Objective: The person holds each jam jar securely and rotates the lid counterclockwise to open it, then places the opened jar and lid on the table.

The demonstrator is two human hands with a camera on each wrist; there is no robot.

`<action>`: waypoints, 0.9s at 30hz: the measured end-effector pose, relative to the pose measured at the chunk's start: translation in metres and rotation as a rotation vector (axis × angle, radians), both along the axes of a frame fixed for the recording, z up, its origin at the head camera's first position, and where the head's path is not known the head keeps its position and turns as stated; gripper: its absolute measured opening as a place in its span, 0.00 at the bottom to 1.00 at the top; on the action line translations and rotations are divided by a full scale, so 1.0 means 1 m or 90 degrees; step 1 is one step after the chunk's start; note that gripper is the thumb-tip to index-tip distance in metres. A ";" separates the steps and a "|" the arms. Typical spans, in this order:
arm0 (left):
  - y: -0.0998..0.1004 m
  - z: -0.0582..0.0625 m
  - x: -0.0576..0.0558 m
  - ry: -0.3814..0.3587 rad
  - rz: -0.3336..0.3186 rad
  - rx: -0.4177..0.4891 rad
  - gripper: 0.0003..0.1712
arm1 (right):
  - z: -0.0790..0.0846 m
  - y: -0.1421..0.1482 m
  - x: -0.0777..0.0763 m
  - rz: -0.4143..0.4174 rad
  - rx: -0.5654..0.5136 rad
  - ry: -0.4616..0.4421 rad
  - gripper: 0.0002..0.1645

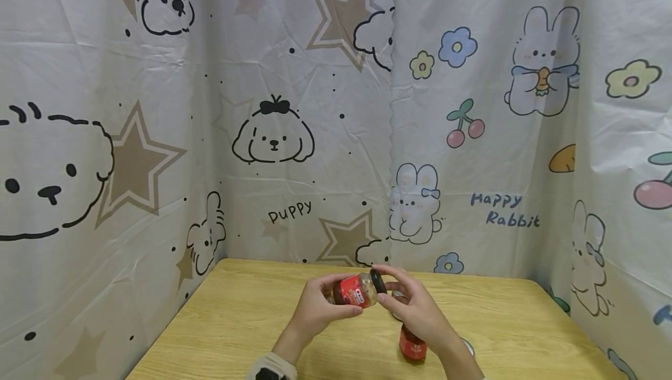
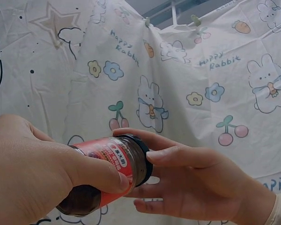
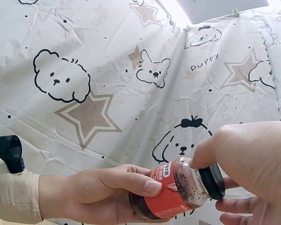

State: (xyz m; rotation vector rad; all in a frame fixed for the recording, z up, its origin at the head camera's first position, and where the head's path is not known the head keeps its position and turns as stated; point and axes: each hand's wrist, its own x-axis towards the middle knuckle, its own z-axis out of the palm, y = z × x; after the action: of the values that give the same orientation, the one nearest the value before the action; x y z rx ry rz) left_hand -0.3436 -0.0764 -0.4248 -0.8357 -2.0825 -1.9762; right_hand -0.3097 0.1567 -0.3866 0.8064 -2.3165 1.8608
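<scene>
A glass jar with a red label [image 1: 353, 290] and a dark filling is tilted on its side above the table. My left hand [image 1: 318, 304] grips its body, thumb along the label [image 2: 113, 154]. At the other end, the thumb and index finger of my right hand [image 1: 412, 304] pinch around the black lid [image 1: 377, 281]. The lid [image 3: 211, 182] sits on the jar's mouth in the right wrist view. The other right fingers spread loosely behind the lid.
Below my right hand, a second red-labelled jar [image 1: 413, 345] stands on the wooden table [image 1: 252, 310], its top hidden. A pale round rim [image 1: 468, 346] shows beside the right forearm, and another clear object [image 1: 398, 312] is partly hidden behind the right hand. Printed curtains [image 1: 325, 135] surround the table.
</scene>
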 end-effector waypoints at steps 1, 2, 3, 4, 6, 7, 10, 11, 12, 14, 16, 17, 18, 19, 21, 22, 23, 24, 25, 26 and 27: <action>0.000 0.000 0.000 -0.001 0.000 -0.001 0.31 | 0.000 0.000 0.000 0.001 0.000 0.000 0.31; 0.000 0.000 0.000 -0.001 0.000 -0.002 0.31 | 0.000 0.001 0.001 0.002 0.000 -0.001 0.31; 0.001 -0.001 0.000 0.000 0.001 -0.004 0.30 | 0.000 0.001 0.001 0.006 -0.003 -0.002 0.30; 0.001 -0.001 -0.001 -0.001 0.001 -0.006 0.30 | 0.000 0.001 0.001 0.010 -0.005 0.000 0.30; 0.001 -0.002 -0.001 -0.002 0.000 -0.008 0.30 | 0.000 0.002 0.001 0.016 -0.007 0.006 0.30; 0.001 -0.002 -0.001 -0.003 -0.001 -0.008 0.30 | 0.000 0.002 0.001 0.020 -0.006 0.011 0.29; 0.001 -0.003 -0.002 -0.004 -0.002 -0.006 0.31 | 0.000 0.002 0.001 0.019 -0.004 0.032 0.23; 0.001 -0.003 -0.002 -0.003 -0.001 -0.005 0.31 | 0.000 0.002 0.001 0.016 -0.004 0.038 0.21; 0.001 -0.003 -0.002 -0.003 -0.001 -0.004 0.31 | -0.001 0.001 0.000 0.012 -0.004 0.041 0.18; 0.001 -0.003 -0.002 -0.003 -0.001 -0.004 0.31 | -0.001 0.001 0.000 0.002 -0.004 0.051 0.16; 0.000 -0.003 -0.002 -0.002 0.000 -0.005 0.31 | -0.002 0.000 0.000 -0.007 -0.008 0.058 0.14; 0.000 -0.003 -0.002 -0.002 0.000 -0.005 0.31 | -0.002 0.000 0.000 -0.008 -0.010 0.064 0.13; 0.000 -0.003 -0.002 -0.002 -0.001 -0.005 0.31 | -0.003 0.000 -0.001 -0.008 -0.012 0.069 0.13; 0.000 -0.003 -0.002 -0.002 -0.001 -0.006 0.31 | -0.003 0.000 -0.001 -0.004 -0.014 0.075 0.12; 0.000 -0.003 -0.002 -0.002 0.002 -0.007 0.31 | -0.005 0.000 -0.003 0.005 -0.017 0.087 0.11; 0.000 -0.003 -0.002 -0.002 0.002 -0.007 0.32 | -0.006 0.000 -0.004 0.011 -0.017 0.094 0.11; 0.000 -0.003 -0.002 -0.002 0.003 -0.007 0.32 | -0.006 0.000 -0.004 0.014 -0.016 0.099 0.11; 0.001 -0.003 -0.002 -0.001 0.005 -0.007 0.32 | -0.007 0.001 -0.005 0.017 -0.017 0.102 0.10; 0.001 -0.003 -0.002 -0.001 0.007 -0.007 0.32 | -0.007 0.001 -0.005 0.019 -0.016 0.105 0.10; 0.001 -0.003 -0.001 0.000 0.010 -0.008 0.32 | -0.007 0.001 -0.005 0.019 -0.015 0.106 0.10; 0.001 -0.003 -0.001 0.001 0.010 -0.007 0.32 | -0.007 0.000 -0.005 0.019 -0.018 0.103 0.12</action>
State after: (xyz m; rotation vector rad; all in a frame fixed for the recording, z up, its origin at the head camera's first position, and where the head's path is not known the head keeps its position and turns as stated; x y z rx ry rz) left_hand -0.3449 -0.0758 -0.4275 -0.8197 -2.0947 -1.9581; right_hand -0.3147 0.1571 -0.3935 0.9553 -2.1890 1.7634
